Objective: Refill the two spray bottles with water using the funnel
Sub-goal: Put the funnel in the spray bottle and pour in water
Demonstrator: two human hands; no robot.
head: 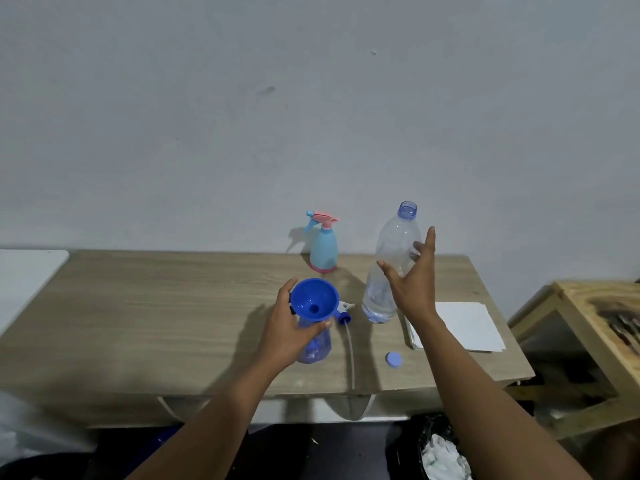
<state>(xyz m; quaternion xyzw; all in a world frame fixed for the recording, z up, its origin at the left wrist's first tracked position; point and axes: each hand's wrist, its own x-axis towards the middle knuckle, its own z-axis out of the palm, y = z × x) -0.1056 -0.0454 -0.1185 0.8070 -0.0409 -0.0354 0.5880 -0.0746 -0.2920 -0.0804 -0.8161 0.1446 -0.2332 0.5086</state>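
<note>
A clear blue spray bottle [317, 346] stands on the wooden table [156, 306] with a blue funnel [313, 299] set in its neck. My left hand [289, 327] wraps around the bottle just under the funnel. Its spray head with a long tube [348, 327] lies on the table to the right. A tall clear water bottle [388, 268], uncapped and holding a little water, stands upright farther right. My right hand [414, 278] is open beside it, fingers spread, apart from it or barely touching. A second light-blue spray bottle with a pink trigger [323, 247] stands by the wall.
The water bottle's blue cap [393, 360] lies near the table's front edge. A stack of white paper [464, 327] sits at the right end. A wooden crate [595, 327] stands right of the table, and a bin [440, 448] is on the floor below.
</note>
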